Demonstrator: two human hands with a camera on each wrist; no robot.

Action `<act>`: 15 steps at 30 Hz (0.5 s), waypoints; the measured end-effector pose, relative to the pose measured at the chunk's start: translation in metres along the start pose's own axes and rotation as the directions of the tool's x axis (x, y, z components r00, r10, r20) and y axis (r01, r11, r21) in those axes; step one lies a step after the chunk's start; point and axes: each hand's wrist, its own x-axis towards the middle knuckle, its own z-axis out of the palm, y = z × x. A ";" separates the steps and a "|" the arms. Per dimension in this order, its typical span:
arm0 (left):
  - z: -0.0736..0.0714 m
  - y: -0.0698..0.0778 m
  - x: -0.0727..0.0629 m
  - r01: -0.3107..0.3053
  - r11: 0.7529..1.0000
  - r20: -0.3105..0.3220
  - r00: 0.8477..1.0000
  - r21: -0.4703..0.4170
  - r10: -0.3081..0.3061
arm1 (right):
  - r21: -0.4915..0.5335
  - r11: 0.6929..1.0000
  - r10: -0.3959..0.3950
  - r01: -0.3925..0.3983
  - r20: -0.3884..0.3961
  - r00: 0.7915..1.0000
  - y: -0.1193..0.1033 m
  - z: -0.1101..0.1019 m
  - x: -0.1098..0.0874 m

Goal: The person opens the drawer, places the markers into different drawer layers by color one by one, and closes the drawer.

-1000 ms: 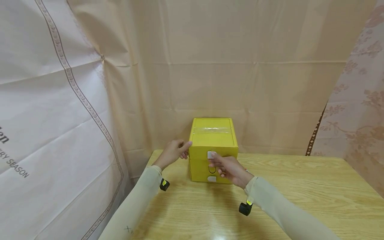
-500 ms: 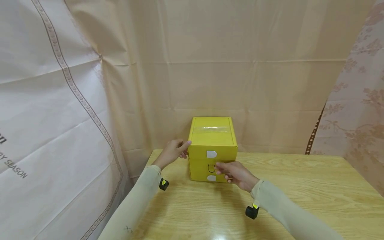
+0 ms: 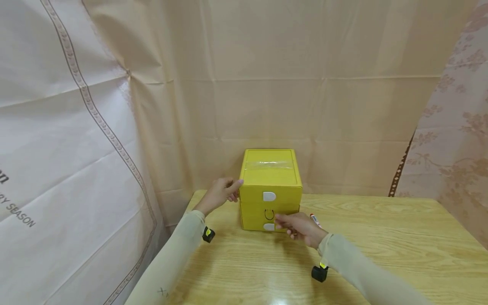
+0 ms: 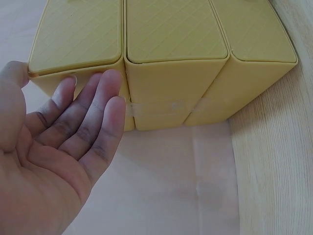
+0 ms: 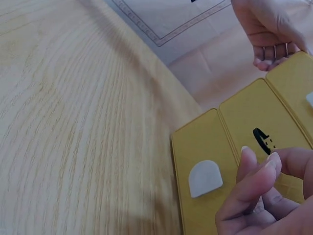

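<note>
A yellow drawer box [image 3: 253, 192] of three stacked units stands on the table. White tabs mark its top and bottom fronts, the lower white tab [image 5: 205, 178] showing fully in the right wrist view. A thin black loop [image 3: 269, 214] is on the middle front. My left hand [image 3: 219, 195] rests at the upper left front corner, thumb on the edge, fingers [image 4: 100, 122] stretched along the side. Just before the lower front is my right hand [image 3: 303, 228], fingers loosely bent, nothing seen between them. Its fingertips are near the black loop and the lower tab.
A marker [image 3: 314, 219] with a red end lies on the wooden table [image 3: 381, 237], partly hidden behind the right hand. Clear tape [image 3: 268, 164] runs over the box top. A beige cloth [image 3: 274, 84] hangs behind, close to the box.
My right hand has left the top white tab and moved down to the lower front. The marker's red end has come into view behind it. My left hand has stayed put.
</note>
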 end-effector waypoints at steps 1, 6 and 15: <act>0.000 0.000 0.000 -0.002 1.000 -0.001 1.000 0.001 0.002 | 0.019 1.000 0.003 -0.003 0.004 1.000 0.001 0.000 0.001; 0.000 0.000 0.001 -0.008 1.000 -0.002 1.000 0.004 0.008 | 0.090 0.996 0.003 -0.006 0.034 0.999 0.004 0.003 0.005; 0.000 -0.002 0.001 -0.004 1.000 -0.006 1.000 0.011 0.004 | 0.121 0.992 -0.036 0.026 0.080 0.996 0.008 0.006 0.011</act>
